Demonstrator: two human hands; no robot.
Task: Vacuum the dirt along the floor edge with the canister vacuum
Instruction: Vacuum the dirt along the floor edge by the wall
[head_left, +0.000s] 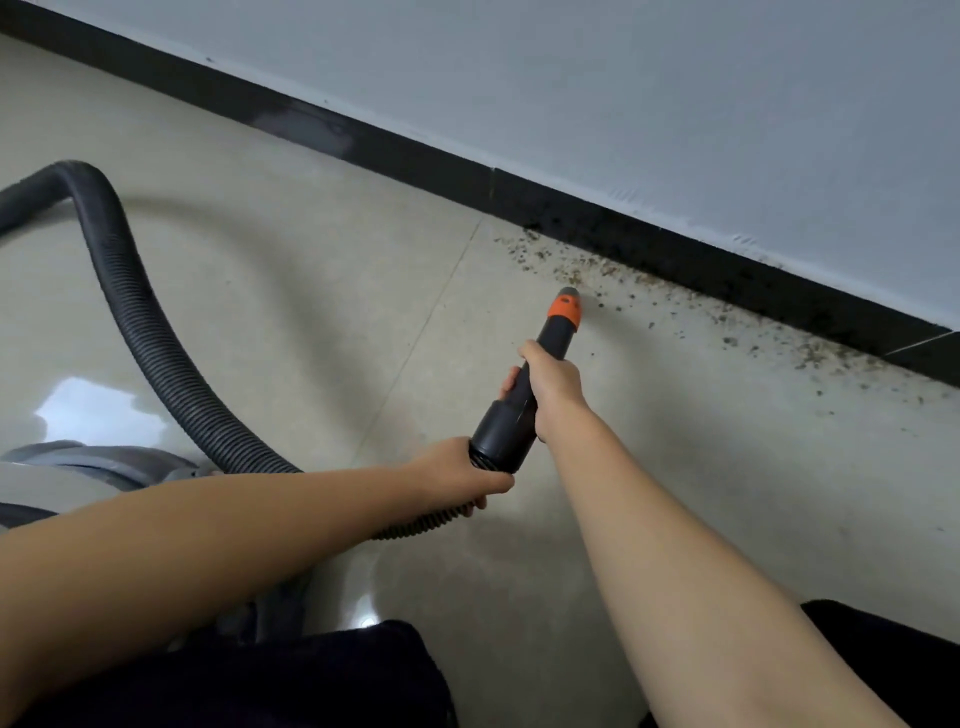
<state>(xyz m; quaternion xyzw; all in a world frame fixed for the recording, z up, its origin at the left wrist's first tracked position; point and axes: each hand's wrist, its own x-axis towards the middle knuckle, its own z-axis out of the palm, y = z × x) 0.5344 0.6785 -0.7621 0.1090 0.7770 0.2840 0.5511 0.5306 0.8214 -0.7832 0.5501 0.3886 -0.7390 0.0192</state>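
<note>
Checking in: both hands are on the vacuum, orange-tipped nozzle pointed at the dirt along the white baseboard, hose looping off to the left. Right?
Nearly. The baseboard is black, not white; only the wall above it is pale, as the head view shows. The rest holds: the right hand and left hand grip the vacuum, the orange-tipped nozzle points at the dirt, and the hose loops left.

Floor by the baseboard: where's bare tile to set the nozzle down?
Bare floor lies between the hose loop and the nozzle; also tile right of the right hand, below the dirt. Crowded: dirt strip along the baseboard; canister and left hand at lower left.
</note>
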